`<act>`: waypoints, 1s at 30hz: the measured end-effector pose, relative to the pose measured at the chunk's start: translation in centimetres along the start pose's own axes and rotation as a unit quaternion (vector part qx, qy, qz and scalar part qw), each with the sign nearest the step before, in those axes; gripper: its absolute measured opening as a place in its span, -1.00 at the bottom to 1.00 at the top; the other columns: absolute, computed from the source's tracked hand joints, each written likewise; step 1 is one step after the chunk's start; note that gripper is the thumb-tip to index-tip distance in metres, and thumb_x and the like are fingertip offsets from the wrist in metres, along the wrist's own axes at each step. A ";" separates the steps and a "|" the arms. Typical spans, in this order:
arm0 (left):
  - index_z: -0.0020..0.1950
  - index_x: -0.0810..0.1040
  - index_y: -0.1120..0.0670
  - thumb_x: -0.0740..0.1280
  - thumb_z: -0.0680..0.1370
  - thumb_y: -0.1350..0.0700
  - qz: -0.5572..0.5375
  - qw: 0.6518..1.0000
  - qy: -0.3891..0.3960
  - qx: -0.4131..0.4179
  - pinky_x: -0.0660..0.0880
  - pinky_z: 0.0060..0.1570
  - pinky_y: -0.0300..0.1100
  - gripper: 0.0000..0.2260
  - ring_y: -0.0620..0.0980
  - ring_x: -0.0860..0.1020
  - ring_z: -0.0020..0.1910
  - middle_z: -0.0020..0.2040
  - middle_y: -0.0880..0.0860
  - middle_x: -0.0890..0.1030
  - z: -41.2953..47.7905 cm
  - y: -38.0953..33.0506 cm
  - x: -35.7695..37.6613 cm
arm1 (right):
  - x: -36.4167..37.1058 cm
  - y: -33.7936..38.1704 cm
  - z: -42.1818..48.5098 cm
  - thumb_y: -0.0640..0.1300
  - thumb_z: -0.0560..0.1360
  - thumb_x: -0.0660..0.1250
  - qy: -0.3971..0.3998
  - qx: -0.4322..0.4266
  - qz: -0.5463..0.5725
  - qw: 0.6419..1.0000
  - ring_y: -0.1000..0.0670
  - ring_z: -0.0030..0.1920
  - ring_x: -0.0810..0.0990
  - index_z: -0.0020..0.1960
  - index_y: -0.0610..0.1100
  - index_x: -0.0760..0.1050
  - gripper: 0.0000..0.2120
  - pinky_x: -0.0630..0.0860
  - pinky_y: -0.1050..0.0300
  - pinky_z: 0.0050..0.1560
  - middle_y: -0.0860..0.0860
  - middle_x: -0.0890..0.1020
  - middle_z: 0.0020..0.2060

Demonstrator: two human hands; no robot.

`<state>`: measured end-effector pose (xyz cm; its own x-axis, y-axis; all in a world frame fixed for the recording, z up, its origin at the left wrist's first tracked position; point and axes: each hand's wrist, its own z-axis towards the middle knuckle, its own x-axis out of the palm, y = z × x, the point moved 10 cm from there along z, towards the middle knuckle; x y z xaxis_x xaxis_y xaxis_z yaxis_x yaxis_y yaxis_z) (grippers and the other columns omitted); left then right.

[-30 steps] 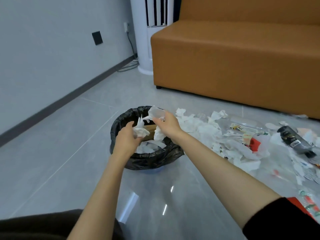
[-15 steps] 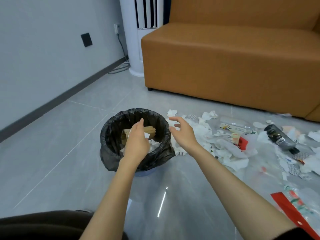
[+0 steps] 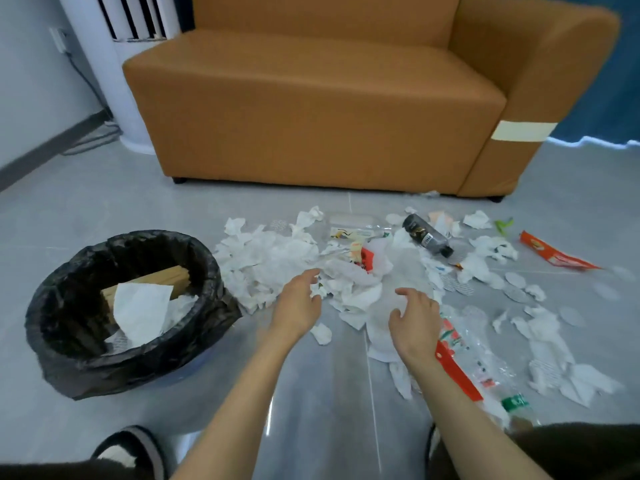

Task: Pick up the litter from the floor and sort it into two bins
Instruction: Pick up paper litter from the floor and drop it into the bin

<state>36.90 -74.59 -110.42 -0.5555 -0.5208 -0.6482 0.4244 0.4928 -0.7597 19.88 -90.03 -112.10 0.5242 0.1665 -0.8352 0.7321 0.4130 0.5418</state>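
A bin lined with a black bag stands on the floor at the left, holding white tissues and a brown cardboard piece. A heap of crumpled white tissue spreads across the floor in front of the sofa. My left hand hovers at the heap's near edge with relaxed fingers and holds nothing. My right hand is over a flat white sheet, fingers loosely spread, also empty. A dark bottle lies further back. A clear plastic bottle and a red wrapper lie by my right forearm.
An orange sofa fills the back. A white tower fan stands by the left wall with cables on the floor. Another red wrapper and round white pads lie at the right. My slippered foot shows at the bottom left.
Both hands let go of tissues over the bin, then moved right to the litter heap. The view swung right, so the bin now sits at the left.
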 end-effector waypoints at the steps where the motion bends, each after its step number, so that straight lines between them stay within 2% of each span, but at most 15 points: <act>1: 0.43 0.33 0.06 0.20 0.55 0.27 -0.001 1.000 0.016 0.005 0.42 0.20 -0.15 -0.56 0.04 0.49 0.21 0.31 0.05 0.48 0.1 -0.4 1.5 | -1.3 -0.9 -0.2 -0.25 0.46 0.29 -0.037 -0.003 -0.033 0.999 -0.11 0.29 0.36 0.26 -0.07 0.44 -0.62 0.25 0.00 0.30 -0.04 0.51 0.23; 3: 0.43 0.32 0.06 0.20 0.55 0.26 -0.005 0.998 0.054 0.013 0.41 0.21 -0.16 -0.55 0.03 0.48 0.23 0.31 0.06 0.48 0.4 -1.5 4.6 | -2.2 -3.9 -0.4 -0.08 0.43 0.38 -0.029 0.035 -0.081 0.996 -0.11 0.35 0.30 0.33 -0.04 0.36 -0.51 0.15 -0.05 0.37 -0.04 0.44 0.31; 5: 0.44 0.31 0.05 0.21 0.55 0.25 -0.007 0.996 0.089 0.017 0.40 0.21 -0.16 -0.55 0.03 0.47 0.24 0.32 0.06 0.47 0.5 -2.4 7.5 | -0.8 -8.1 -1.0 0.12 0.36 0.43 0.070 0.106 -0.112 0.985 -0.15 0.43 0.20 0.44 -0.01 0.20 -0.25 0.09 -0.18 0.41 -0.05 0.28 0.43; 7: 0.44 0.30 0.05 0.21 0.55 0.25 -0.019 0.993 0.116 0.015 0.40 0.21 -0.16 -0.54 0.03 0.47 0.25 0.32 0.06 0.47 0.4 -3.2 9.7 | 1.1 -11.8 -2.4 0.17 0.30 0.46 0.163 0.173 -0.094 0.967 -0.20 0.42 0.25 0.48 -0.02 0.11 -0.11 0.18 -0.21 0.40 -0.09 0.25 0.44; 8: 0.44 0.30 0.05 0.21 0.54 0.25 -0.022 0.991 0.129 0.017 0.40 0.22 -0.16 -0.54 0.04 0.47 0.25 0.33 0.06 0.46 0.4 -3.6 10.9 | 1.8 -13.2 -3.0 0.15 0.31 0.46 0.188 0.188 -0.081 0.961 -0.19 0.35 0.36 0.45 -0.05 0.17 -0.17 0.30 -0.17 0.34 -0.11 0.34 0.38; 10: 0.45 0.29 0.04 0.21 0.55 0.25 -0.018 0.988 0.149 0.023 0.39 0.24 -0.16 -0.53 0.03 0.46 0.26 0.34 0.04 0.46 0.7 -4.3 12.9 | 2.4 -14.8 -3.9 0.04 0.44 0.36 0.196 0.198 -0.069 0.958 -0.10 0.09 0.54 0.29 -0.10 0.37 -0.52 0.47 0.05 0.11 -0.07 0.55 0.13; 12: 0.45 0.28 0.04 0.20 0.55 0.25 -0.023 0.986 0.162 0.021 0.39 0.27 -0.14 -0.54 0.03 0.46 0.27 0.35 0.04 0.44 1.0 -4.5 14.4 | 2.7 -15.4 -4.1 -0.03 0.57 0.23 0.191 0.212 -0.041 0.958 -0.03 -0.12 0.54 0.16 -0.12 0.49 -0.76 0.42 0.18 -0.09 -0.02 0.58 -0.11; 14: 0.45 0.29 0.05 0.20 0.56 0.26 -0.042 0.984 0.174 0.003 0.39 0.27 -0.12 -0.55 0.04 0.46 0.26 0.35 0.06 0.44 1.4 -4.3 15.9 | 2.9 -15.4 -3.5 -0.08 0.61 0.16 0.176 0.211 0.001 0.962 0.00 -0.18 0.52 0.11 -0.15 0.53 -0.78 0.39 0.19 -0.14 0.00 0.57 -0.18; 16: 0.44 0.30 0.07 0.21 0.57 0.23 -0.071 0.980 0.183 -0.030 0.38 0.26 -0.16 -0.57 0.04 0.45 0.27 0.36 0.08 0.43 1.5 -3.9 17.0 | 2.7 -14.6 -2.6 -0.16 0.61 0.13 0.154 0.202 0.037 0.967 0.00 -0.16 0.54 0.06 -0.12 0.54 -0.79 0.43 0.16 -0.11 0.00 0.61 -0.14; 20: 0.48 0.22 0.07 0.26 0.58 0.01 -0.159 0.950 0.226 -0.147 0.30 0.29 -0.17 -0.49 0.02 0.34 0.39 0.42 0.12 0.34 1.1 -2.6 19.0 | 1.4 -13.1 -0.8 -0.25 0.56 0.12 0.099 0.208 0.177 0.957 -0.04 -0.22 0.60 -0.16 -0.02 0.49 -0.75 0.59 -0.04 -0.05 0.01 0.62 -0.26; 22: 0.52 0.13 0.03 0.30 0.52 -0.15 -0.220 0.923 0.252 -0.190 0.30 0.33 -0.13 -0.34 0.03 0.31 0.42 0.46 0.08 0.28 0.8 -2.6 19.6 | 0.3 -11.9 -0.1 -0.30 0.53 0.13 0.081 0.203 0.233 0.948 -0.01 -0.33 0.55 -0.22 -0.04 0.48 -0.73 0.61 0.10 -0.21 0.01 0.57 -0.34; 24: 0.53 0.09 -0.01 0.33 0.44 -0.25 -0.298 0.887 0.273 -0.225 0.34 0.35 -0.06 -0.22 0.06 0.34 0.40 0.45 0.03 0.29 0.5 -3.0 20.1 | -0.9 -10.9 0.4 -0.35 0.49 0.11 0.078 0.201 0.268 0.939 0.02 -0.38 0.49 -0.27 -0.13 0.46 -0.74 0.47 0.34 -0.44 -0.02 0.52 -0.39; 27: 0.43 0.28 -0.01 0.42 0.22 -0.34 -0.365 0.849 0.304 -0.230 0.44 0.26 -0.02 -0.12 0.05 0.52 0.23 0.32 0.03 0.50 0.8 -4.5 20.6 | -1.6 -10.2 0.6 -0.36 0.45 0.13 0.101 0.196 0.290 0.931 0.00 -0.39 0.42 -0.35 -0.16 0.42 -0.75 0.38 0.28 -0.38 -0.02 0.48 -0.46; 28: 0.37 0.36 0.01 0.45 0.19 -0.34 -0.378 0.841 0.313 -0.225 0.49 0.20 -0.03 -0.15 0.05 0.57 0.17 0.26 0.05 0.55 0.8 -5.3 20.6 | -1.9 -10.2 0.4 -0.35 0.44 0.14 0.104 0.199 0.293 0.929 0.00 -0.39 0.40 -0.37 -0.15 0.41 -0.75 0.36 0.21 -0.32 -0.01 0.47 -0.48; 30: 0.25 0.48 0.09 0.45 0.32 -0.22 -0.395 0.833 0.325 -0.212 0.55 0.09 -0.06 -0.39 0.06 0.61 0.09 0.16 0.11 0.62 1.0 -6.7 20.6 | -2.5 -10.4 0.0 -0.34 0.44 0.15 0.109 0.207 0.300 0.925 0.01 -0.39 0.37 -0.38 -0.12 0.39 -0.74 0.33 0.17 -0.29 0.04 0.44 -0.51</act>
<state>23.31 -89.34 -118.75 -0.8698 -0.3797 0.3150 -0.4709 0.4483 -0.7598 10.96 -94.76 -115.64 0.8228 0.4492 -0.3481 0.4660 -0.1827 0.8657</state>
